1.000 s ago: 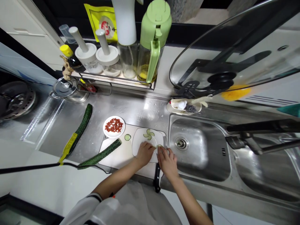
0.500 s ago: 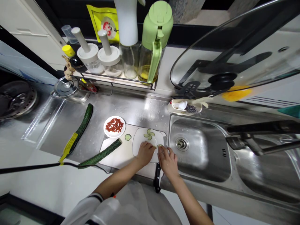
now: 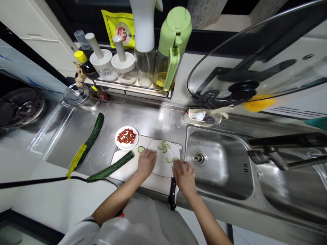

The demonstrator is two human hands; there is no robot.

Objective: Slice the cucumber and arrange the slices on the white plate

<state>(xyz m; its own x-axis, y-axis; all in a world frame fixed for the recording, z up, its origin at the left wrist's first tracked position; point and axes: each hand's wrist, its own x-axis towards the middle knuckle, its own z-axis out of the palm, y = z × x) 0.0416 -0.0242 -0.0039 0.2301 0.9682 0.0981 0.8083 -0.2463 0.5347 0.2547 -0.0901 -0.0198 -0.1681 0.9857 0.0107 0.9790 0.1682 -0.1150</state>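
Note:
A white plate point(image 3: 162, 167) lies on the white cutting board point(image 3: 143, 172), with thin cucumber slices point(image 3: 164, 146) fanned in a pinwheel near its far side. Closer to me, a curved slice point(image 3: 169, 160) lies apart. At the plate's right edge, my right hand point(image 3: 185, 175) has its fingertips closed at another cucumber slice point(image 3: 175, 159). My left hand point(image 3: 147, 161), smeared by motion, hovers over the plate's left edge; its fingers are unclear. Left of it are a round cucumber slice point(image 3: 140, 149) and a cut cucumber point(image 3: 112, 168). A black-handled knife point(image 3: 173, 194) sits below my right hand.
A small white dish of chopped red bits point(image 3: 127, 147) stands beside the board. Farther left lies a whole cucumber with a yellow label point(image 3: 93, 135). The sink point(image 3: 219, 163) is on the right, a seasoning rack point(image 3: 127, 86) behind, and a large glass lid point(image 3: 255, 51) leans at right.
My left hand has moved left, away from my right hand, uncovering the curved slice on the plate. My right hand stays at the plate's right edge. The view has shifted slightly.

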